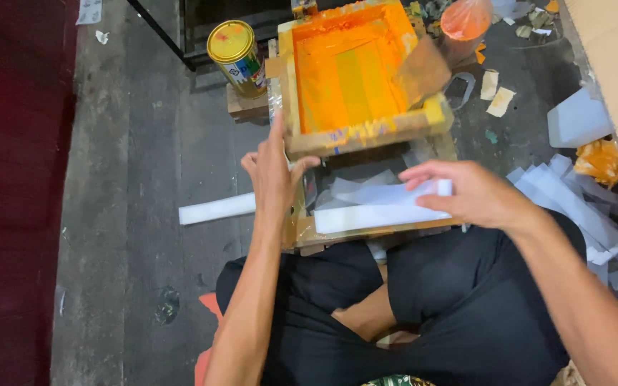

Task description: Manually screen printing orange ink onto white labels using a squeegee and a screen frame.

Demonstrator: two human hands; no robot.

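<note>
L hand [275, 171] props the orange-inked screen frame [355, 71] up, fingers loose on its edge. R hand [470, 193] pinches a white strip [377, 214] on the wooden base below w/ others; white strips pile [574, 204] lies right of it.

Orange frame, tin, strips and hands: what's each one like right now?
Orange printing frame: tilted up, coated in orange ink.
Left hand: open, fingers against the frame's near corner.
Right hand: pinching a white strip.
White strip: lying flat across the wooden base.
Paint tin: upright, lid on.
Pile of white strips: loose, scattered on the floor.
</note>
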